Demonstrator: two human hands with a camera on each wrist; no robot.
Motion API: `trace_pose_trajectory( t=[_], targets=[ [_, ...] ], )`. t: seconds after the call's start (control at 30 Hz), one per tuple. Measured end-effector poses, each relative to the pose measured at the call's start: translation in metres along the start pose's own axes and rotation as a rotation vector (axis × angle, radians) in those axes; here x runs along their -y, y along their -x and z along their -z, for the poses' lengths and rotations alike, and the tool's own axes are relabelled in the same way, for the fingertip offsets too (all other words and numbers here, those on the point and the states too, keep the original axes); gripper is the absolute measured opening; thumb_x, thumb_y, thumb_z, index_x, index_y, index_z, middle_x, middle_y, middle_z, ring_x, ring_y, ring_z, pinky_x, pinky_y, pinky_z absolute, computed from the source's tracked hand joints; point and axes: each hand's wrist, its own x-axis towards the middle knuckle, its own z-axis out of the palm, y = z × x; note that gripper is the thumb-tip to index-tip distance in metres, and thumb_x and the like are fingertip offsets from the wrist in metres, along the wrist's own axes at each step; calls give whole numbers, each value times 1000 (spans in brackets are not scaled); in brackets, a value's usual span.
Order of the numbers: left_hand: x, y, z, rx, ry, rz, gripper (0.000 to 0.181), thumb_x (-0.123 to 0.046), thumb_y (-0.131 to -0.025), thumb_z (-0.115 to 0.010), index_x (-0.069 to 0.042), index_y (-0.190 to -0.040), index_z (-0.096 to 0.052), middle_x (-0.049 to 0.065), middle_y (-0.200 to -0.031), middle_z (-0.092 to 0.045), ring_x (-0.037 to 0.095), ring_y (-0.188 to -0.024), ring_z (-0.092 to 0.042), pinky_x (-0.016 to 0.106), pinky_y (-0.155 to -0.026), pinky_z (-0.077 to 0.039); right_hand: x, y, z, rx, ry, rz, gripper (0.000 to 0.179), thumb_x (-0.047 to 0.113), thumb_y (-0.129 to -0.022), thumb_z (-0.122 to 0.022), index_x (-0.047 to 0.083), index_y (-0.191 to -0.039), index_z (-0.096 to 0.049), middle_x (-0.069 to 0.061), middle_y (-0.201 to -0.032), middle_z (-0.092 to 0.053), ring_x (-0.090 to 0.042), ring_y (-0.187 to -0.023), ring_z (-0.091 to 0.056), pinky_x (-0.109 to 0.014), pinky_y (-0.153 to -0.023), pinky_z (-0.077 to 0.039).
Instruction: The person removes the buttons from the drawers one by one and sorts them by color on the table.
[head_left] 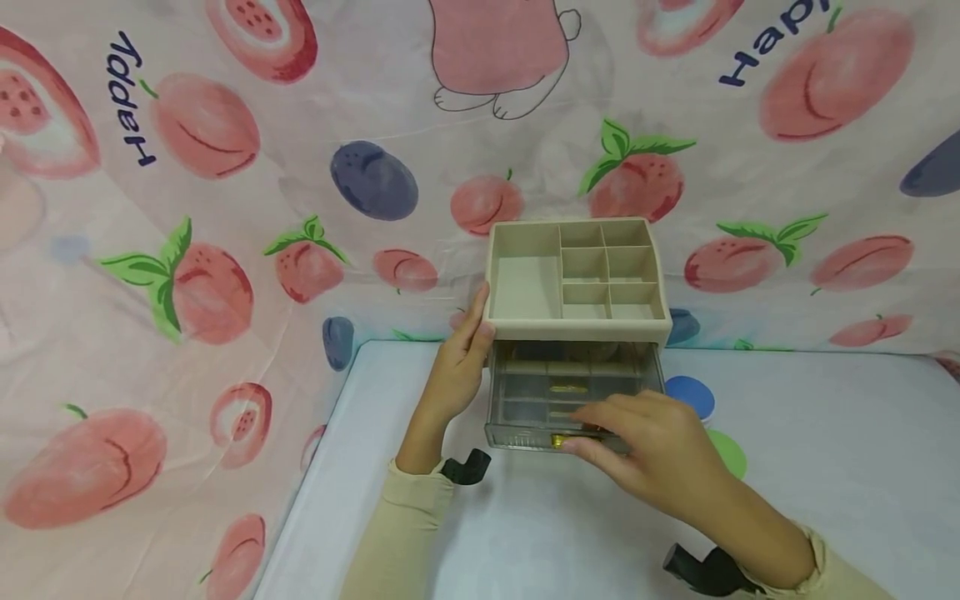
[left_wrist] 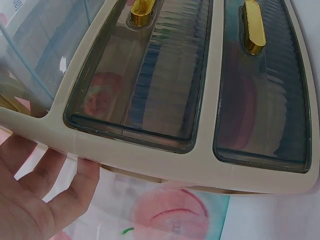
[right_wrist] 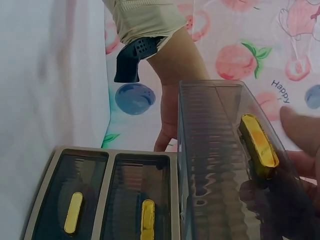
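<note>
A cream desktop organizer [head_left: 577, 330] stands at the table's back, its top split into open compartments. Its clear, divided top drawer [head_left: 517, 437] is pulled out, with a gold handle [right_wrist: 260, 145] on the front. My left hand [head_left: 459, 367] rests against the organizer's left side, fingers along the wall. In the left wrist view its fingertips [left_wrist: 89, 167] touch the cream frame beside the lower drawers [left_wrist: 175, 95]. At the drawer's front, my right hand [head_left: 660, 442] grips the front wall, thumb outside near the handle and fingers over the edge.
Right of the organizer lie a blue disc [head_left: 690, 396] and a green disc [head_left: 727, 454], partly behind my right hand. A fruit-printed cloth [head_left: 405, 75] hangs behind and to the left of the white table [head_left: 540, 533].
</note>
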Motion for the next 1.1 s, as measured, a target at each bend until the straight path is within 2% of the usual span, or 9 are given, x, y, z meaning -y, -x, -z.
trace_pose_trajectory(
  t=[0.17,0.43,0.7,1.1],
  targets=[
    [-1,0,0,-2,-14,-6,54,-46,-110,-40,-43,-161,-23,-12,-167,-28,16,-149,-36,49,-119,-36,-3,-1,-3,-17,8,23,41,54,-97,-64,19,-80,-79,10,-74,-74,-7,-59,-65,-29,-55,-51],
    [-2,1,-1,-7,1,-1,54,-38,-111,-42,-43,-161,-23,-14,-166,-27,15,-151,-33,49,-120,-35,-5,-1,-4,-9,-21,9,42,53,-96,-65,19,-78,-81,10,-73,-74,-4,-59,-65,-23,-52,-49],
    [-1,1,-1,-4,5,2,53,-41,-110,-41,-43,-161,-24,-12,-166,-28,14,-152,-31,47,-121,-33,-9,-3,-4,31,-59,-12,31,47,-91,-75,21,-77,-81,12,-68,-69,7,-52,-48,-11,-47,-35],
    [0,0,-1,9,6,6,55,-50,-109,-38,-45,-161,-22,-12,-167,-26,16,-148,-36,50,-121,-33,-18,-8,-5,39,-58,-11,22,41,-87,-81,22,-77,-81,13,-67,-67,7,-53,-49,-12,-46,-35]
  ],
)
